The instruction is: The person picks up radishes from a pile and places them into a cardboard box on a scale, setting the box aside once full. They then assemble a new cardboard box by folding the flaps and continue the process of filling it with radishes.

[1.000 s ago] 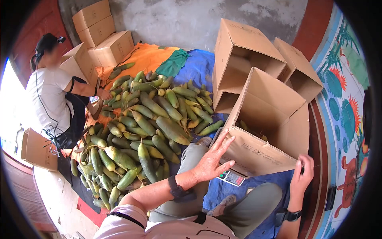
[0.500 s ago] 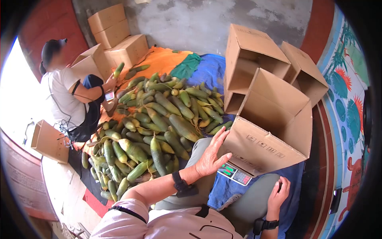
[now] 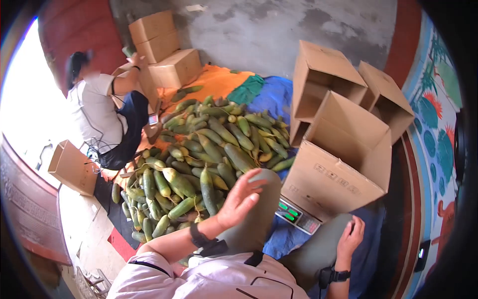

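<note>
My left hand (image 3: 240,199) is raised over my left knee with its fingers apart, holding nothing. It lies between the pile of long green radish-like vegetables (image 3: 209,144) and an open cardboard box (image 3: 331,182). That box stands on a digital scale (image 3: 298,219) with lit green figures, between my knees. My right hand (image 3: 350,240) rests by my right knee, empty, with loosely bent fingers slightly apart.
Open cartons (image 3: 331,65) stand on their sides behind the box. Across the pile, a co-worker (image 3: 97,109) sits holding a green vegetable (image 3: 128,52) near stacked boxes (image 3: 152,27). Orange (image 3: 221,79) and blue (image 3: 271,97) sheets cover the floor.
My left hand has come off the box edge and moved left and down. The co-worker has raised a vegetable toward the boxes. The whole view has shifted slightly.
</note>
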Tool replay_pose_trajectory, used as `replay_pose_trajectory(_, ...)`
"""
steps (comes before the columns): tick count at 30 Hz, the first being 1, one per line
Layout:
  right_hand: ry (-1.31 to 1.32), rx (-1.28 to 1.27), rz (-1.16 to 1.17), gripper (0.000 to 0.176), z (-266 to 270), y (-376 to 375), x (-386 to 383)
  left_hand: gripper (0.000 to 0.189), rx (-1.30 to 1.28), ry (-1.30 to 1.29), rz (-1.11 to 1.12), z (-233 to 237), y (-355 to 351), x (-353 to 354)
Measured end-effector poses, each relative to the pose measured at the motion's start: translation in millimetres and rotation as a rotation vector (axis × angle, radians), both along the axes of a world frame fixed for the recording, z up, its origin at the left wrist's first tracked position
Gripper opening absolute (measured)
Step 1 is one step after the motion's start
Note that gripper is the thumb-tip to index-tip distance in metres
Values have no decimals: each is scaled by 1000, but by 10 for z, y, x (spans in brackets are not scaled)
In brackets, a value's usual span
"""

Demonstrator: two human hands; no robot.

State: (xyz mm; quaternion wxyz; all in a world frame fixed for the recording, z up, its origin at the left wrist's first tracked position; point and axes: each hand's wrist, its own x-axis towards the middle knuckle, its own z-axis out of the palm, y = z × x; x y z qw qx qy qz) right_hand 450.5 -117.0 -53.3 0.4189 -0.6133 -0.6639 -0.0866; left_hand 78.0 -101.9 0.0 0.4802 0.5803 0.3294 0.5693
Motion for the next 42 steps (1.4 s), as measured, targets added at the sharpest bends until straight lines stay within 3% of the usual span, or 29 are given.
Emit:
replay_pose_trajectory(6,24,-43,-2,23,129,-56,-44,72,30,58,220,-6,-19,-134)
replay_pose_trajectory(8,18,-43,-26,22,126,-62,-39,63,31,69,240,-56,5,-223)
replay_pose_trajectory(17,-4,-34,-71,20,150,-138,79,52,-22,74,499,111,128,-426)
replay_pose_trajectory(20,6,-47,-85,20,144,-166,114,50,-68,127,573,34,183,-552)
replay_pose_trajectory(24,20,-61,-97,21,161,-190,126,44,-125,192,509,-343,295,-777)
replay_pose_trajectory(29,25,-84,-115,22,161,-223,141,23,-452,335,379,-1284,356,-1011)
replay_pose_trajectory(30,23,-88,-117,22,164,-220,140,20,-525,464,359,-1493,317,-1042)
replay_pose_trajectory(31,37,-110,-130,22,171,-229,139,18,-385,708,341,-1598,246,-959)
replay_pose_trajectory(32,51,-130,-138,22,171,-235,139,17,-598,500,287,-2353,181,-1163)
replay_pose_trajectory(34,42,-170,-162,23,158,-251,152,16,-591,560,114,-3268,-69,-1167)
replay_pose_trajectory(35,30,-177,-172,23,158,-261,158,17,-656,490,-76,-3250,-175,-993)
replay_pose_trajectory(36,17,-187,-176,23,161,-276,163,21,-800,611,-71,-3742,-367,-981)
replay_pose_trajectory(37,-2,-213,-182,23,177,-298,170,27,-918,610,-181,-3915,-477,-867)
replay_pose_trajectory(38,-24,-235,-189,22,190,-318,183,33,-646,779,-328,-4092,-545,-721)
replay_pose_trajectory(39,-43,-241,-187,22,187,-346,203,33,-653,761,-301,-3437,-301,-392)
replay_pose_trajectory(40,-64,-248,-186,22,187,-369,226,37,-686,849,-423,-2705,-172,-218)
replay_pose_trajectory(41,-82,-249,-162,22,198,-391,233,37,-697,825,-405,-2656,-113,-131)
replay_pose_trajectory(42,-98,-264,-181,23,214,-419,234,39,-716,1010,-454,-2642,-85,-54)
